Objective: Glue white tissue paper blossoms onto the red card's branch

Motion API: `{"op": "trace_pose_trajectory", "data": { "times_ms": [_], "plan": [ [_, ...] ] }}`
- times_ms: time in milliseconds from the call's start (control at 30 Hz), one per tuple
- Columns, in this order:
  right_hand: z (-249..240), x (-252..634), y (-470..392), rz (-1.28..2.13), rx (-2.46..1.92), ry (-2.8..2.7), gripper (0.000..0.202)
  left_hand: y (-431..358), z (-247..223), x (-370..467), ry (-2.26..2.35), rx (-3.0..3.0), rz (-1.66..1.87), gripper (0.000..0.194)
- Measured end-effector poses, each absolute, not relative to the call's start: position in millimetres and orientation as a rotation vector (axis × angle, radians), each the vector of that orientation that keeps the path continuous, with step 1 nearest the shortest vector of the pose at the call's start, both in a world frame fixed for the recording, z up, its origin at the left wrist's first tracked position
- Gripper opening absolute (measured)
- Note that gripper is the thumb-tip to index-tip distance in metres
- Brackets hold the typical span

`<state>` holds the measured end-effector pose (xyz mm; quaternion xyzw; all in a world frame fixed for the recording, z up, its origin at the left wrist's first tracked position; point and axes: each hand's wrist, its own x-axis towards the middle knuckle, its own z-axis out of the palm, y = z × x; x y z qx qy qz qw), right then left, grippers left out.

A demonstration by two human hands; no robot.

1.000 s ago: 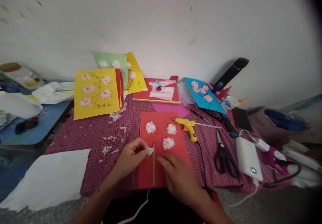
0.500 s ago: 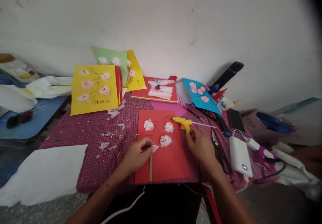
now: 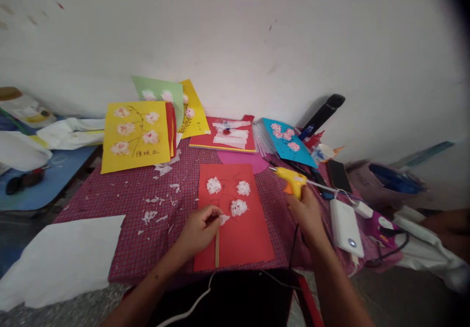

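Note:
My left hand [image 3: 201, 230] is closed in a pinch on a small piece of white tissue paper [image 3: 224, 220], low over a red card [image 3: 244, 244]. A flat wooden stick [image 3: 217, 251] runs down from below those fingers; whether they grip it too I cannot tell. On the card are three crumpled white paper flowers, one of them [image 3: 239, 207] just right of the pinch, and thin drawn lines. My right hand [image 3: 306, 214] is wrapped around the handle of a yellow glue gun [image 3: 291, 175], its nozzle pointing left and a glue stick out of its back.
Yellow flower cards [image 3: 135, 136] lean at the back left, a blue card [image 3: 290, 141] at the back right. A white power bank [image 3: 346, 228] and black phone [image 3: 339, 176] lie right. White paper [image 3: 66, 258] hangs over the left edge; paper scraps [image 3: 150, 216] lie nearby.
My right hand has lifted the glue gun and drawn it right, away from the card's edge. My left hand keeps its pinch at nearly the same spot. The view has shifted slightly.

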<state>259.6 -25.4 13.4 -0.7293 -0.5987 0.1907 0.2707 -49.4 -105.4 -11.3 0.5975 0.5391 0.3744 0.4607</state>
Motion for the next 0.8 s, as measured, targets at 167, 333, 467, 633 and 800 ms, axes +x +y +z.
{"op": "trace_pose_trajectory", "data": {
  "times_ms": [167,333,467,633,800],
  "plan": [
    [24.8,277.1,-76.7,1.304,-1.298,-1.03,0.037,-105.3,-10.5,-49.1,1.357,1.479,0.889,0.014],
    [31.6,280.0,-105.9,1.586,-1.182,-0.825,0.039,-105.0,-10.7,-48.9,1.355,1.478,0.891,0.012],
    [25.9,276.7,-114.9,1.535,-1.274,-0.884,0.034,-104.7,-9.0,-48.8,1.378,1.482,0.87,0.011],
    [19.8,271.0,-114.6,1.298,-1.653,-1.386,0.027,-102.6,-9.1,-48.5,1.39,1.502,0.857,0.012],
    [19.7,256.4,-112.6,1.177,-1.584,-1.911,0.022,-101.4,-7.8,-47.8,1.422,1.517,0.84,0.013]
  ]
}}
